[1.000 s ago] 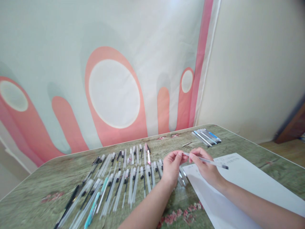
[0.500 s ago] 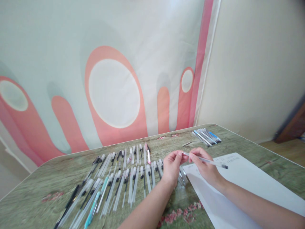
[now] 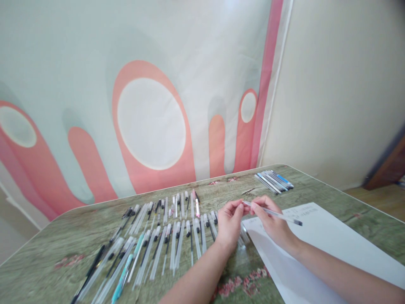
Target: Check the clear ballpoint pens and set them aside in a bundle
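The grip of the right hand [image 3: 267, 213] was clamped, thumb against fingers, on the barrel of a clear pen [image 3: 276, 214]; the left hand [image 3: 229, 220] had its fingertips together on the pen's slender end, though whether a small separate part lay hidden between them could not be told; the pen was held slantwise above the far edge of a white sheet [image 3: 329, 247], near its left corner, its dark end seen against the paper; the step in hand looked like fine work at the slender end, the right hand apparently steadying; the next move seemed to call for a firm hold and small motions in line with the barrel, since a sideways tug might let so thin a thing slip; at the sheet's left edge, partly behind the left hand, lay some clear pieces [image 3: 243, 237], too blurred to name; farther left of the sheet, rough rows of pen parts [image 3: 158, 252], with clear tubes and dark refills, covered much of the table [image 3: 47, 236], a teal pen [image 3: 122, 279] among them; beyond the sheet's far edge lay a bundle of pens [image 3: 274, 182], some blue.
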`<state>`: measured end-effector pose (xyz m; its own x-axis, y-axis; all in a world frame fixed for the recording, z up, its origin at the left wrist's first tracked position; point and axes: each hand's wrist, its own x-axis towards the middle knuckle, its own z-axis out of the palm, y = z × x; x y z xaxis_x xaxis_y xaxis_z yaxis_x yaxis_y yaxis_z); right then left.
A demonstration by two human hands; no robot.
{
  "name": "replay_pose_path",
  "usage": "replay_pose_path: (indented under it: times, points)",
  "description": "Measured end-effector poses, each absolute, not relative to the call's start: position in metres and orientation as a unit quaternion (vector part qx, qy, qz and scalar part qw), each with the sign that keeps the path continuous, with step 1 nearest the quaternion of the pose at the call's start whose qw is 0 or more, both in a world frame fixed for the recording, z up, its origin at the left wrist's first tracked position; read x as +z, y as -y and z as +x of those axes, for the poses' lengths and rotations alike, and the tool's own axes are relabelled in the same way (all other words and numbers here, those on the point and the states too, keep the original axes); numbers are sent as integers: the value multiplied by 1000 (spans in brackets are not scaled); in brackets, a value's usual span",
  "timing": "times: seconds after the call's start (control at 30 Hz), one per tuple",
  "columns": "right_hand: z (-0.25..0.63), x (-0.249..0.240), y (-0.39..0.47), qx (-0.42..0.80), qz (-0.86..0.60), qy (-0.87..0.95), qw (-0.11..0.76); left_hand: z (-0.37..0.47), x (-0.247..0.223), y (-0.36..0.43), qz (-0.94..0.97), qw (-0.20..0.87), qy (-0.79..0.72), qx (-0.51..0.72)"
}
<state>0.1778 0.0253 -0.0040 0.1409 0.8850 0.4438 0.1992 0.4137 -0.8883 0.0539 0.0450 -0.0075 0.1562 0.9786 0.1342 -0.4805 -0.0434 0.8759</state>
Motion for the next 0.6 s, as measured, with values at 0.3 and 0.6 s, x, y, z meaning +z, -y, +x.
replay_pose_path:
  times: [0.3, 0.6]
  points:
    - [177, -4, -28, 301, -480, 582, 583, 46, -4, -55, 418, 634, -318, 568]
    - [187, -8, -39, 257, -482, 693, 470, 34, -7, -66, 423, 516, -387, 637]
